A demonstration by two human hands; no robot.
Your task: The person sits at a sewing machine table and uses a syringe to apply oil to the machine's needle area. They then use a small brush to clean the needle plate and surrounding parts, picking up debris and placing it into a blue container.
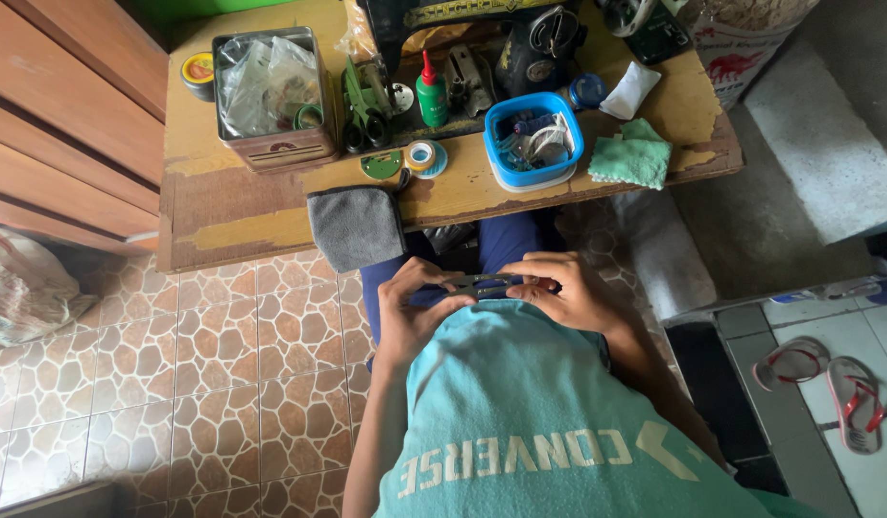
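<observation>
- Metal part (pixel 482 284): small, dark, long & thin, held level between both hands over the lap, just in front of the teal shirt (pixel 520 412), below the table's near edge.
- Left hand (pixel 410 312) closed on the part's left end, fingers curled round it; right hand (pixel 563 288) pinches the right end w/ thumb & fingertips.
- Handling (a judgement): looks stiff, light, prob. hard metal, maybe oily so a bit slippery; not fragile. Best held at the two ends as now, middle left free. Exact shape too small to tell.
- Table (pixel 223 216): worn yellow wood. Grey cloth (pixel 355 226) hangs over the near edge, just above the left hand.
- Blue tub (pixel 532 142) of bits near the near edge, right of centre; green cloth (pixel 632 153) beside it toward the right corner.
- Tape roll (pixel 421 155) & green bottle (pixel 431 96) mid-table; metal tin (pixel 267 91) w/ plastic bags toward the left.
- Sewing machine (pixel 501 38) at the far edge.
- Sandals (pixel 827 379) on the floor at right.
</observation>
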